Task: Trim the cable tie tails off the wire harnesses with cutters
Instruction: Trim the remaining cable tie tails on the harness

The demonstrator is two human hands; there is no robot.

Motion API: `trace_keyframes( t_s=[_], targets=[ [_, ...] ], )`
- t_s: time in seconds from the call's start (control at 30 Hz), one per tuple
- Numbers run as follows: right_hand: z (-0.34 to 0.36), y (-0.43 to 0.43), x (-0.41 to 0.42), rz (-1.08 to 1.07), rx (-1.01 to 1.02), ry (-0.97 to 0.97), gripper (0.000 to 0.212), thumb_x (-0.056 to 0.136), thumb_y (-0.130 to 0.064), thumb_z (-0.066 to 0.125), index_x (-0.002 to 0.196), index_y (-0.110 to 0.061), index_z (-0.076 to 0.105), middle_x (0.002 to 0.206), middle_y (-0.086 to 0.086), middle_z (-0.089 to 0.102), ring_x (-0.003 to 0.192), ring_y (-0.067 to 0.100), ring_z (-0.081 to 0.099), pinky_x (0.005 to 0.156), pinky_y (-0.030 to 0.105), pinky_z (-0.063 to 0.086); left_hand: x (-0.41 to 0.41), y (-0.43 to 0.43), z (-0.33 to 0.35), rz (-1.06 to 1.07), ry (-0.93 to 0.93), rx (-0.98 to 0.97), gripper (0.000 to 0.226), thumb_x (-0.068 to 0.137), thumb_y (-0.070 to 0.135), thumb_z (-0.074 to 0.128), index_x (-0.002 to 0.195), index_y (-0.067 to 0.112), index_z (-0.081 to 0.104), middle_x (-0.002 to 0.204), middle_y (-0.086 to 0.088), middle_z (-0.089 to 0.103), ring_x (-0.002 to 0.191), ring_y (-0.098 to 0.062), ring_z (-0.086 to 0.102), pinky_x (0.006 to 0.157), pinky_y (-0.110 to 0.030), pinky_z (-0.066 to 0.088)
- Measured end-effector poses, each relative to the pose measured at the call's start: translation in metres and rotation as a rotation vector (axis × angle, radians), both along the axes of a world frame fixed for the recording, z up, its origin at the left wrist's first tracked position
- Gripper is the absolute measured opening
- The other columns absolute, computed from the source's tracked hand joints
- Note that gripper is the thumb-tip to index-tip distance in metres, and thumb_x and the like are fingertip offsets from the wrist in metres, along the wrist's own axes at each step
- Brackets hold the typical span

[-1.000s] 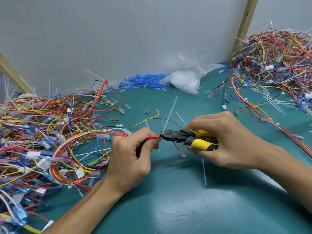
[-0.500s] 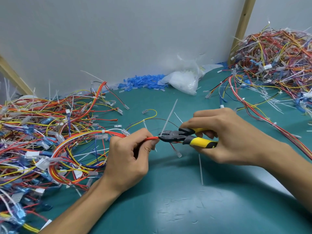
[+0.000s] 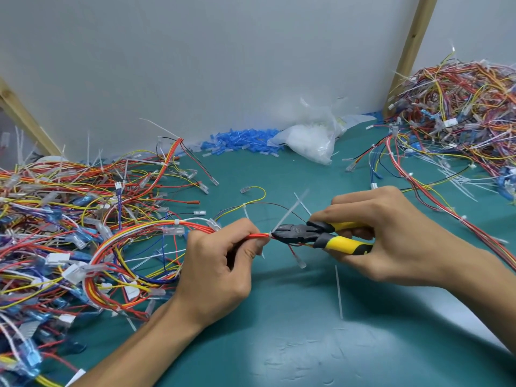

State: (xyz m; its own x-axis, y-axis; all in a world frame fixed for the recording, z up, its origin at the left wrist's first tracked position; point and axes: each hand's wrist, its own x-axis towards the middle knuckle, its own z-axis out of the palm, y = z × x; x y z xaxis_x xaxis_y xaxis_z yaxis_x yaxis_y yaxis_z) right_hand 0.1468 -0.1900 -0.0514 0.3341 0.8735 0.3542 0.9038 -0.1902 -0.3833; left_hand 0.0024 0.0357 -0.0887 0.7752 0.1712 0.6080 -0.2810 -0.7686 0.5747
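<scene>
Fingers (image 3: 245,231) of left hand (image 3: 215,269) pinch harness (image 3: 252,235); right hand (image 3: 391,233) grips cutters (image 3: 304,233) at tie tail (image 3: 289,215).

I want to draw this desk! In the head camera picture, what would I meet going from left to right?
left pile of wire harnesses → left hand → cutters → right hand → right pile of wire harnesses

Two bare hands are in shot now: the left hand (image 3: 215,263) and the right hand (image 3: 391,233). The bare left forearm (image 3: 145,339) and bare right forearm (image 3: 480,277) each run uncovered to the frame edge. The left thumbnail (image 3: 259,243) looks trimmed short and plain.
</scene>
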Motion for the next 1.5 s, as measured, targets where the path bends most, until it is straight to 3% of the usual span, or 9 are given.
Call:
trace_keyframes(
  t_s=[0.13,0.27,0.37,0.5,0.63,0.83,1.07,1.23,1.5],
  targets=[
    [0.000,-0.001,-0.001,0.013,0.005,0.046,0.018,0.085,-0.012,0.072,0.096,-0.025,0.078,0.071,-0.005,0.054,0.063,0.017,0.044,0.051,0.030,0.038,0.000,0.000,0.000,-0.011,0.007,-0.005,0.026,0.093,0.024,0.055,0.069,0.016,0.061,0.051,0.002,0.043,0.044,-0.016,0.037,0.043,-0.031,0.028],
    [0.000,0.000,-0.004,0.022,0.033,0.085,0.023,0.083,-0.012,0.067,0.096,-0.027,0.078,0.069,-0.003,0.053,0.061,0.015,0.040,0.051,0.018,0.031,0.001,0.001,-0.001,-0.030,0.009,-0.025,0.028,0.095,0.027,0.057,0.069,0.017,0.059,0.051,0.002,0.041,0.044,-0.018,0.038,0.044,-0.039,0.032],
    [0.000,0.003,-0.007,0.034,0.043,0.103,0.020,0.083,-0.010,0.064,0.091,-0.024,0.076,0.068,0.001,0.050,0.061,0.015,0.036,0.050,0.019,0.027,-0.002,0.004,-0.003,-0.123,0.041,-0.104,0.034,0.099,0.035,0.056,0.072,0.014,0.057,0.055,0.002,0.038,0.049,-0.021,0.036,0.047,-0.042,0.031],
    [-0.002,0.003,-0.006,0.024,0.061,0.103,0.025,0.080,-0.008,0.067,0.093,-0.027,0.076,0.069,-0.003,0.053,0.060,0.016,0.041,0.051,0.018,0.031,-0.003,0.004,-0.005,-0.195,0.078,-0.253,0.041,0.105,0.043,0.046,0.076,0.016,0.058,0.049,0.003,0.035,0.042,-0.019,0.034,0.043,-0.032,0.026],
    [-0.005,0.004,-0.005,0.002,0.085,0.097,0.026,0.080,-0.007,0.071,0.095,-0.026,0.077,0.071,-0.004,0.055,0.062,0.016,0.045,0.053,0.018,0.036,-0.001,0.002,-0.004,-0.148,0.070,-0.176,0.035,0.107,0.035,0.043,0.076,0.023,0.054,0.046,0.005,0.039,0.039,-0.009,0.035,0.046,-0.020,0.027],
    [-0.004,0.001,-0.007,-0.053,0.013,0.008,0.019,0.085,-0.020,0.074,0.102,-0.028,0.075,0.077,-0.011,0.053,0.066,0.013,0.047,0.056,0.022,0.033,0.000,0.000,-0.003,-0.096,0.035,-0.039,0.028,0.104,0.029,0.046,0.079,0.022,0.055,0.051,0.003,0.042,0.040,-0.007,0.035,0.044,-0.020,0.028],
    [0.001,0.003,-0.015,-0.054,-0.067,0.000,0.025,0.087,-0.031,0.062,0.110,-0.031,0.071,0.085,-0.016,0.049,0.070,0.016,0.049,0.062,0.041,0.048,0.002,0.001,-0.006,-0.089,0.039,0.040,0.025,0.101,0.027,0.048,0.079,0.021,0.058,0.055,0.003,0.043,0.042,-0.018,0.040,0.042,-0.036,0.033],
    [0.003,0.004,-0.017,-0.051,-0.094,-0.005,0.027,0.086,-0.027,0.066,0.112,-0.034,0.069,0.087,-0.016,0.050,0.074,0.015,0.050,0.063,0.038,0.046,0.002,0.001,-0.005,-0.105,0.031,0.028,0.022,0.101,0.026,0.047,0.081,0.024,0.058,0.057,0.006,0.045,0.044,-0.012,0.041,0.044,-0.026,0.032],
    [-0.002,0.008,-0.018,-0.045,-0.065,0.038,0.016,0.084,-0.026,0.060,0.096,-0.024,0.070,0.079,-0.007,0.052,0.071,0.017,0.049,0.057,0.032,0.042,0.002,0.004,-0.005,-0.057,-0.009,0.072,0.020,0.098,0.026,0.049,0.080,0.026,0.057,0.053,0.005,0.043,0.041,-0.014,0.039,0.042,-0.029,0.035]
  ],
)
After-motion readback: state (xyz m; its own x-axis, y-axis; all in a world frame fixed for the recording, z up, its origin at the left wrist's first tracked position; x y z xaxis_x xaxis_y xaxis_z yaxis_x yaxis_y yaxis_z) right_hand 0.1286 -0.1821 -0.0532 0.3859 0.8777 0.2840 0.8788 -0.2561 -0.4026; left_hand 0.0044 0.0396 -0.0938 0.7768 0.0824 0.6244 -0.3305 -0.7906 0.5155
